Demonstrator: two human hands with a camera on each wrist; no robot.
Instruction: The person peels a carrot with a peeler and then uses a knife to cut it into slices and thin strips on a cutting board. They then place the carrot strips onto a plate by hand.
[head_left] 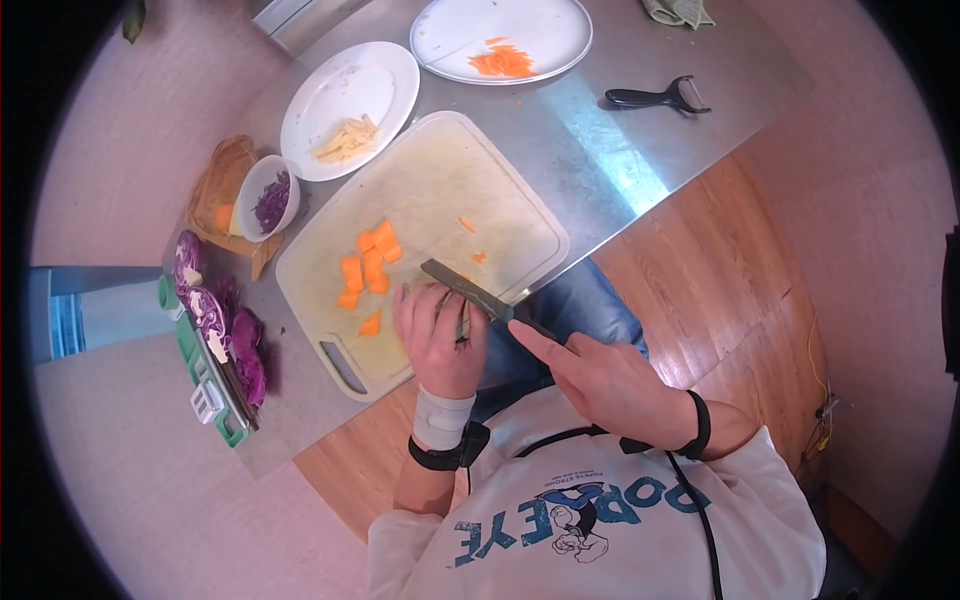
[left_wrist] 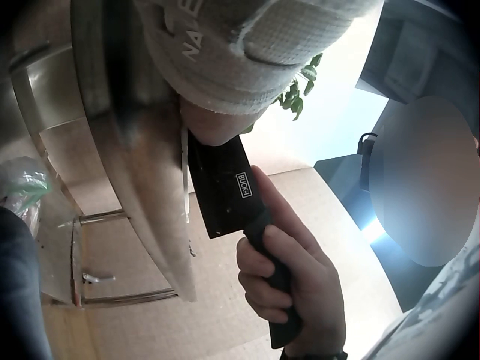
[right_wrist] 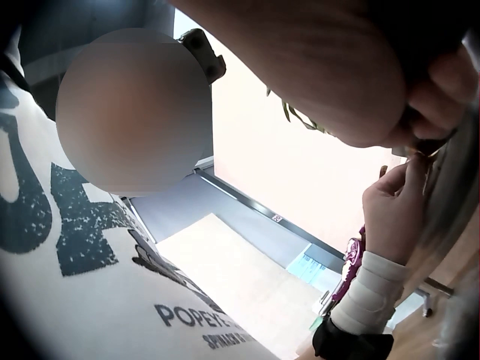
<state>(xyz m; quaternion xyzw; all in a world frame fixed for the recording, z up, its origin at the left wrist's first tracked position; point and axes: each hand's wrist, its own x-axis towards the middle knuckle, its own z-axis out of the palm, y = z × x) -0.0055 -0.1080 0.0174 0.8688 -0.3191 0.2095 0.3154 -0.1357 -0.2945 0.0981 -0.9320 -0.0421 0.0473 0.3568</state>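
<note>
My right hand [head_left: 615, 380] grips a kitchen knife [head_left: 465, 288] by its black handle, with the index finger stretched along the top of the blade. In the left wrist view the blade [left_wrist: 222, 187] stands on edge, its broad dark side showing. My left hand [head_left: 440, 335] lies at the board's near edge with bent fingers close against the blade. Whether it holds a piece under the fingers I cannot tell. Several orange carrot chunks [head_left: 374, 264] lie on the cutting board [head_left: 510, 190] beyond the left hand. One loose chunk [head_left: 370, 323] is nearer the board's handle slot, and small slivers [head_left: 466, 225] lie beyond the knife.
A round plate [head_left: 395, 75] holds pale yellow strips; an oval plate [head_left: 450, 40] holds carrot shreds. A white bowl [head_left: 250, 222] contains shredded purple cabbage. Left of the board lie cut purple cabbage [head_left: 208, 310] and a green-and-white slicer [head_left: 230, 425]. A black peeler [head_left: 640, 98] and cloth [head_left: 678, 10] lie farther right.
</note>
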